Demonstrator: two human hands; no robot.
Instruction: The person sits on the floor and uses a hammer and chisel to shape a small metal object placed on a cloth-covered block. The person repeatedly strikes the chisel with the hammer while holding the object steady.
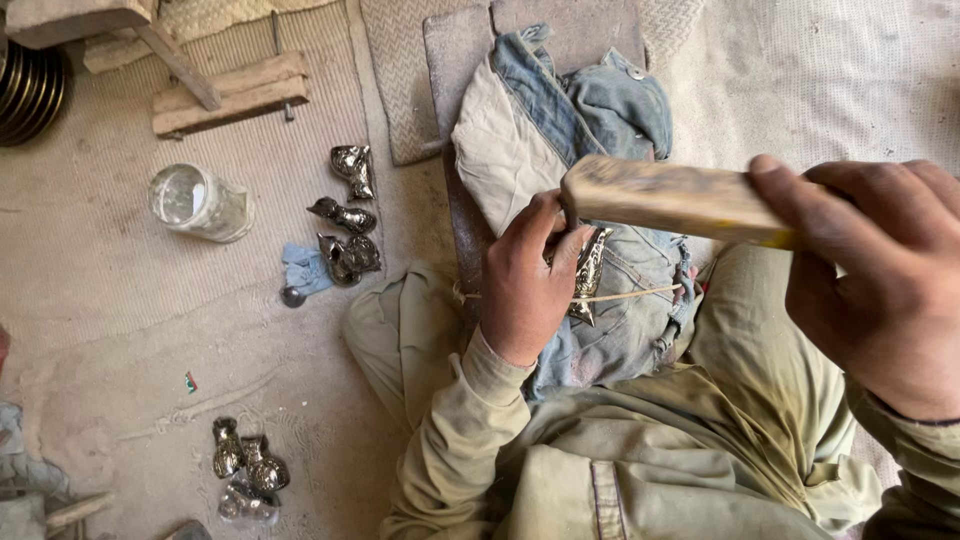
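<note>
My left hand (pixel 525 275) presses a small shiny metal piece (pixel 588 280) down onto a folded piece of denim cloth (pixel 585 120) that lies over a board on my lap. My right hand (pixel 880 270) grips a worn wooden stick (pixel 665 197), held level just above the metal piece, its far end close to my left thumb. A thin cord (pixel 640 294) runs across the denim under the piece.
On the dusty floor to the left lie several shiny metal pieces (pixel 345 220) by a blue rag, with more metal pieces (pixel 245 470) nearer me. A glass jar (pixel 198 203) lies on its side. Wooden blocks (pixel 230 95) sit at the back left.
</note>
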